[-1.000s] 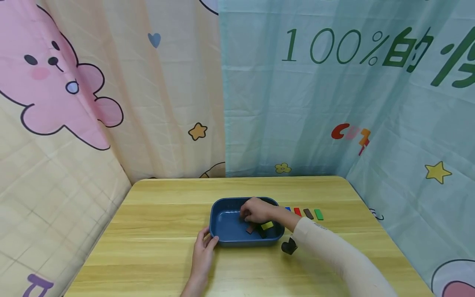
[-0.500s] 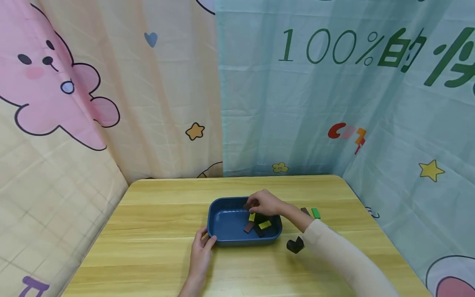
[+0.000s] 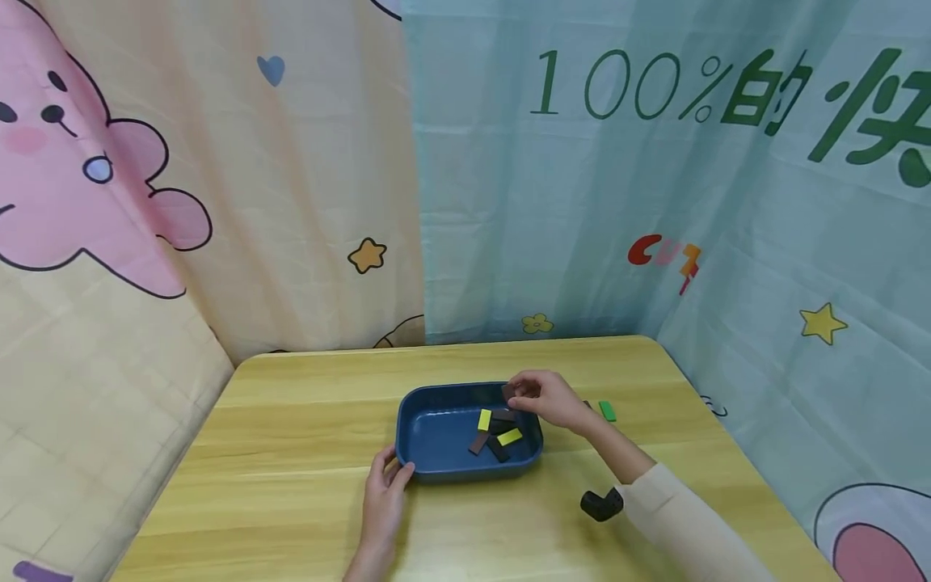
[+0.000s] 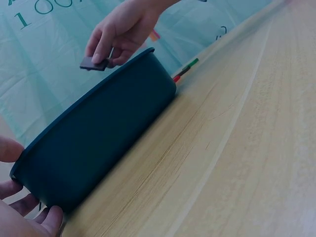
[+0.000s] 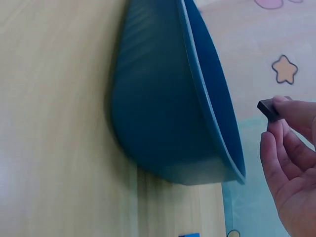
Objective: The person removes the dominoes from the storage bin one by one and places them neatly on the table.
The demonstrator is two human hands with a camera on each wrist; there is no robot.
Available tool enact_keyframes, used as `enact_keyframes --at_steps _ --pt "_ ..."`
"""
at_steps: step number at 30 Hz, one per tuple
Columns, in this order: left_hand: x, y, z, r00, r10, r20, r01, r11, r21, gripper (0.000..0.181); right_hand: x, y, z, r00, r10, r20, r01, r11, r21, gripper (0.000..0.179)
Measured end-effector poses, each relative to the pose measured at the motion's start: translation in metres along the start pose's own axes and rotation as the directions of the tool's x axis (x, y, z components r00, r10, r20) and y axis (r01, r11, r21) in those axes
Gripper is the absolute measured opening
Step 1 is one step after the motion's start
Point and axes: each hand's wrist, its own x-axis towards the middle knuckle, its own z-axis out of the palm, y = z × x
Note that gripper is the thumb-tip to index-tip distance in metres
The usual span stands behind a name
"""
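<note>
A blue rectangular tray (image 3: 465,477) stands on the wooden table. At its near left corner my left hand (image 3: 383,501) grips the wall, thumb at the rim and fingers bent around the side. My right hand (image 3: 547,398) is over the tray's far right corner. Between thumb and fingertips it pinches a small flat dark brown block (image 5: 269,109), held clear of the rim. Inside the tray lie several similar pieces, among them a yellow block (image 3: 484,419), a brown block (image 3: 478,443) and a black block (image 3: 498,449).
To the right of the tray lies a green block (image 3: 607,411); a red block (image 4: 176,78) shows near it in the left wrist view. A blue block (image 5: 190,235) peeks in at the right wrist view's bottom edge. Printed curtains (image 3: 494,202) hang behind the table.
My right hand has risen out of the tray with the dark brown block and shifted toward the far right corner. My left hand keeps its grip. The head view has turned slightly right.
</note>
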Motion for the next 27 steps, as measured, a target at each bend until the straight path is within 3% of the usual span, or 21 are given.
enact_keyframes --at_steps 10,16,27 --pt "0.0 0.002 -0.001 1.0 0.003 0.025 -0.002 1.0 -0.028 0.047 -0.023 0.009 -0.008 0.992 0.098 -0.081 -0.092 0.993 0.074 0.028" --pt "0.0 0.002 0.0 1.0 0.01 0.023 -0.01 1.0 -0.02 0.046 -0.038 0.007 -0.009 0.99 0.115 -0.084 -0.105 0.988 0.115 0.027" --pt "0.0 0.004 0.001 1.0 0.004 0.007 -0.004 1.0 -0.017 0.046 -0.063 0.037 -0.011 0.973 0.186 -0.135 -0.155 0.964 0.215 0.027"
